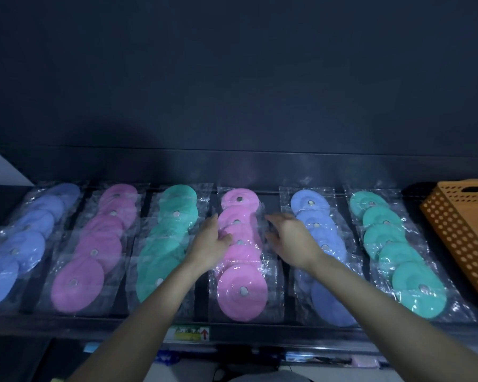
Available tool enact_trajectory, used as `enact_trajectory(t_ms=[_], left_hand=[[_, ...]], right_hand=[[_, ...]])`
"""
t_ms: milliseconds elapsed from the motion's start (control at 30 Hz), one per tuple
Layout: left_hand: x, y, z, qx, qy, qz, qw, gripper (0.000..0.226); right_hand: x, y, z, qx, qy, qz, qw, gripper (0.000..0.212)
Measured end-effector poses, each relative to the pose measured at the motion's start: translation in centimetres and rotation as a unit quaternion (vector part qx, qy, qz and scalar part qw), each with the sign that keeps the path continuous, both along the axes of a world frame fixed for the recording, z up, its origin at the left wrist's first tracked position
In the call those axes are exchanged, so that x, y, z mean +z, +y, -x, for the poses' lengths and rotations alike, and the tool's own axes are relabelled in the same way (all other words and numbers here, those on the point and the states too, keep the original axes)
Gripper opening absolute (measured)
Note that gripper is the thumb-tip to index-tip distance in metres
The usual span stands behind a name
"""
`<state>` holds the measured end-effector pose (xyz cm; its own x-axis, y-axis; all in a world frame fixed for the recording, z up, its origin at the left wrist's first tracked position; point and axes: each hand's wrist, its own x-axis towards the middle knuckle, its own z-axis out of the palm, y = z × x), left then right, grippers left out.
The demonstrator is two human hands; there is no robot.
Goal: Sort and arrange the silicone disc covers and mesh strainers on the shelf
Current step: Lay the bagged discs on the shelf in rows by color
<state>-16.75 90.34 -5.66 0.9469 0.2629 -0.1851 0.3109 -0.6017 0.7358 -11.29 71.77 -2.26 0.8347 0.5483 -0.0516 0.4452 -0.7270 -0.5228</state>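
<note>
Blur smears the fingertips, and the blue row [17, 252] is cut off at the left end of the shelf [273, 328]. The pink disc row [242, 288] runs from back edge to front edge at mid-shelf. The left hand [210, 239] lays bent fingers on it, grip unclear; the right hand [291, 239] pinches its clear wrapper [272, 274].

Shop, retail display. Dark shelf [149, 325] carries silicone disc covers [242, 288] – each sealed in clear plastic sleeve, laid in overlapping rows sorted by colour: blue, pink, green. Printed label [192, 333] with red arrow on shelf's front edge. Orange perforated basket [458, 232] at right end – more packaged goods [315, 358] on level below.
</note>
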Motion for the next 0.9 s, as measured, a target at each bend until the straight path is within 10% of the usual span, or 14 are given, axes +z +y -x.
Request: enact_trajectory(t_ms=[500,900], left_hand=[[-0.6,0.4,-3.4,0.025,-0.022,-0.105,0.994,0.027],[-0.7,0.7,-4.7,-0.031,-0.011,-0.122,0.992,0.043]], right_hand=[[-2.8,2.2,-5.6,-0.102,0.035,0.043,0.993,0.038],[-3.4,2.9,-5.9,0.095,-0.058,0.114,0.987,0.054]])
